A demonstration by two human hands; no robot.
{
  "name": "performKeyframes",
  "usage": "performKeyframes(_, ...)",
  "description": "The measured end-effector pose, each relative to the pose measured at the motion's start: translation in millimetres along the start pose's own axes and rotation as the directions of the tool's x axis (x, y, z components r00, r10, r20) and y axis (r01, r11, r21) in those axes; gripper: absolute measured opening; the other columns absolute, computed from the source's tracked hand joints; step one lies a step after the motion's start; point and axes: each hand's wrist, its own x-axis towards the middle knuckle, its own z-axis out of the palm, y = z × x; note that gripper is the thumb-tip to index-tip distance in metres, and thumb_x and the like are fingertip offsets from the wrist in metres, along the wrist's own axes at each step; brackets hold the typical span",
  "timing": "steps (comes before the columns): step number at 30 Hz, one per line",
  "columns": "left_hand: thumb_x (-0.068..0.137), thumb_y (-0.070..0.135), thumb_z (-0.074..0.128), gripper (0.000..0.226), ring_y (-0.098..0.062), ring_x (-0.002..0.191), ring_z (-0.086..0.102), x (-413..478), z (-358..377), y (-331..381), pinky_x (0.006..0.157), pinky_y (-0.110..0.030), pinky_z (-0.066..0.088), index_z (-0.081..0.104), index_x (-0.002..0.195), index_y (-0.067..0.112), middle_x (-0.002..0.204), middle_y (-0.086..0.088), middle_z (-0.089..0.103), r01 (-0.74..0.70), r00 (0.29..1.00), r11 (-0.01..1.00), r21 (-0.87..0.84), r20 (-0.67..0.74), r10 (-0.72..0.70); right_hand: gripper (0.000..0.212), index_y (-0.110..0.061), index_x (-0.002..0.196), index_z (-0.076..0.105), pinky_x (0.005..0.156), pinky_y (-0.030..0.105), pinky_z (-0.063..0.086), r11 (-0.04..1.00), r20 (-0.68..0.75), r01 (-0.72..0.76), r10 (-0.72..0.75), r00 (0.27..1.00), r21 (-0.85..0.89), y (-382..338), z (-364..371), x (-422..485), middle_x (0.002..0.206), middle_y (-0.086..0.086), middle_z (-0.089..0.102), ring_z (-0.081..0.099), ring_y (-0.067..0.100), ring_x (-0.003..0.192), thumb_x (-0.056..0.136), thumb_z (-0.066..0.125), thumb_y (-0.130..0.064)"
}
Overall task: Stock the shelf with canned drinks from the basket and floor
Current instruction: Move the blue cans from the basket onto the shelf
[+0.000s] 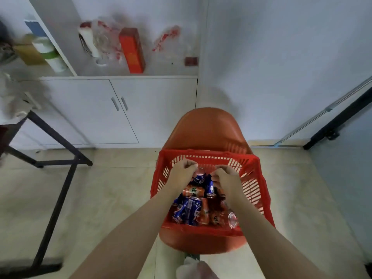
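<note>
Red plastic basket [255, 178] sits on the seat of an orange chair [209, 125], and it's loaded: blue cans [188, 210] and orange cans [205, 212] lie jumbled in the bottom. There's also something clear and glassy [232, 219] in the near right corner that I can't identify.

Both arms reach in from above. The left hand [182, 175] has its fingers curled into a loose fist at the far side, right beside a tilted blue can [199, 177] standing between the two hands. The right hand [228, 179] is curled too, knuckles up, over a second blue can [210, 186]. Whether either hand actually has a can in its fingers, I can't tell; the backs of the hands hide it.

This looks like the pick, so here's the play. Wrap the fingers round a can's side rather than pinching the rim, and take one can per hand. Go for the ones on top so the pile underneath doesn't roll. Lift straight up over the slatted wall, because the basket perches on a curved seat and a sideways tug could slide it off.

The target is the open white shelf [120, 77], up and to the left above the cabinet doors [120, 109]. It holds a red box [131, 50] and some blurred clutter, so set the cans upright beside what's there.
</note>
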Motion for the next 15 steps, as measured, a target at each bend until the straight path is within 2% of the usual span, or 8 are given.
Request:
performKeyframes(5,0.094,0.022,0.060,0.005,-0.021,0.089,0.065,48,14,-67,0.086,-0.042,0.056,0.063,0.095,0.018,0.100,-0.007,0.068,0.174,0.983,0.984,0.048,0.056,-0.177,0.017,-0.012,0.102,0.064,0.071,0.032,0.050,0.983,-0.003,-0.176,0.176,0.984,-0.059,51,11,49,0.085,0.007,0.068,0.062,0.016,0.074,0.097,0.047,-0.009)
performKeyframes(8,0.093,0.028,0.062,0.021,-0.021,0.098,0.062,68,22,-105,0.089,-0.039,0.054,0.061,0.108,0.014,0.108,-0.006,0.065,0.275,0.955,0.958,0.084,0.091,-0.282,0.018,-0.015,0.105,0.064,0.071,0.033,0.050,0.954,-0.012,-0.292,0.291,0.957,-0.075,81,15,61,0.090,0.007,0.070,0.061,0.019,0.077,0.098,0.048,-0.012)
performKeyframes(11,0.091,0.032,0.065,0.040,-0.016,0.101,0.057,83,30,-132,0.080,-0.027,0.047,0.054,0.125,0.015,0.117,0.001,0.060,0.365,0.913,0.923,0.125,0.148,-0.381,0.020,-0.015,0.106,0.063,0.074,0.034,0.051,0.925,-0.026,-0.375,0.375,0.927,-0.061,105,19,69,0.091,0.006,0.068,0.061,0.019,0.081,0.100,0.044,-0.014)
performKeyframes(15,0.087,0.023,0.070,0.061,-0.016,0.109,0.056,103,40,-167,0.083,-0.023,0.044,0.040,0.139,0.013,0.129,-0.003,0.055,0.431,0.834,0.870,0.239,0.262,-0.485,0.022,-0.015,0.094,0.065,0.074,0.035,0.047,0.849,0.023,-0.528,0.527,0.849,0.003,134,31,84,0.091,0.006,0.066,0.060,0.022,0.082,0.098,0.043,-0.016)
